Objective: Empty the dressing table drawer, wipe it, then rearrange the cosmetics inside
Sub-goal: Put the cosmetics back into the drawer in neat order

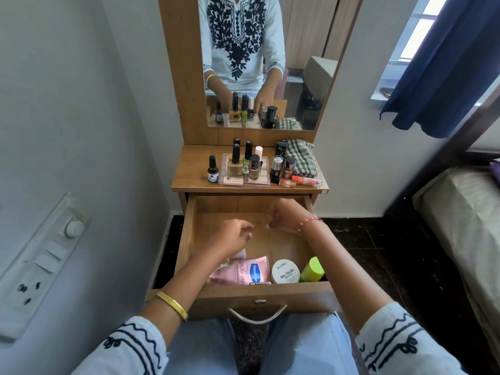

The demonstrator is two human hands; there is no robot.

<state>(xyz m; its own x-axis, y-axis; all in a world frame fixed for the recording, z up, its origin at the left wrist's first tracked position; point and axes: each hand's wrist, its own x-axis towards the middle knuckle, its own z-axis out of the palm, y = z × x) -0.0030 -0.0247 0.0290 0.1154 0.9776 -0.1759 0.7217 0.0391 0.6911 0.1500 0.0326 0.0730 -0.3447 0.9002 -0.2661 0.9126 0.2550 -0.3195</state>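
Your knees sat just under the drawer, pulled fully out toward you, long axis running away from you. At its near edge lay the pink tube, the nail polish jar and a green bottle, tilted right; the floor beyond was bare wood. Your left hand and right hand hovered there, fingers loosely curled, holding nothing I could make out. The cosmetics tray stood on the tabletop.
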